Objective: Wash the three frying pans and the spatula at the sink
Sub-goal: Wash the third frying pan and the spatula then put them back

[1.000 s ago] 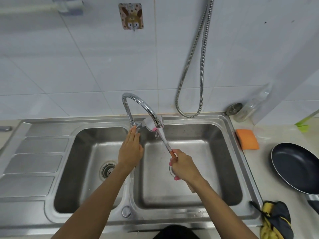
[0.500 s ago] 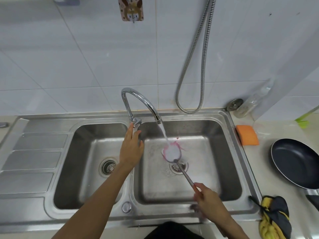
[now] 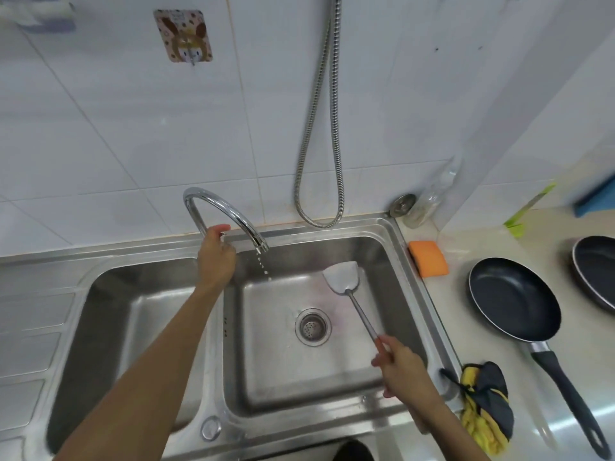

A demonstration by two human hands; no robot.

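Note:
My right hand (image 3: 404,369) grips the handle of a metal spatula (image 3: 344,277), whose blade is raised over the right basin of the steel sink (image 3: 412,296), to the right of the spout. My left hand (image 3: 215,256) is curled round the tap handle at the base of the chrome faucet (image 3: 229,211); only a thin broken trickle falls from the spout. A black frying pan (image 3: 514,299) lies on the counter right of the sink, its handle pointing toward me. A second dark pan (image 3: 595,271) is cut off by the right edge.
An orange sponge (image 3: 429,262) lies on the counter at the sink's right rim. A yellow and grey cloth (image 3: 484,409) sits at the near right corner. A metal shower hose (image 3: 319,134) hangs on the tiled wall. A clear bottle (image 3: 431,197) stands in the corner.
The spatula blade has moved right, out from under the spout. The full stream has thinned to a trickle. My left hand stays at the tap handle, its fingers now curled round it.

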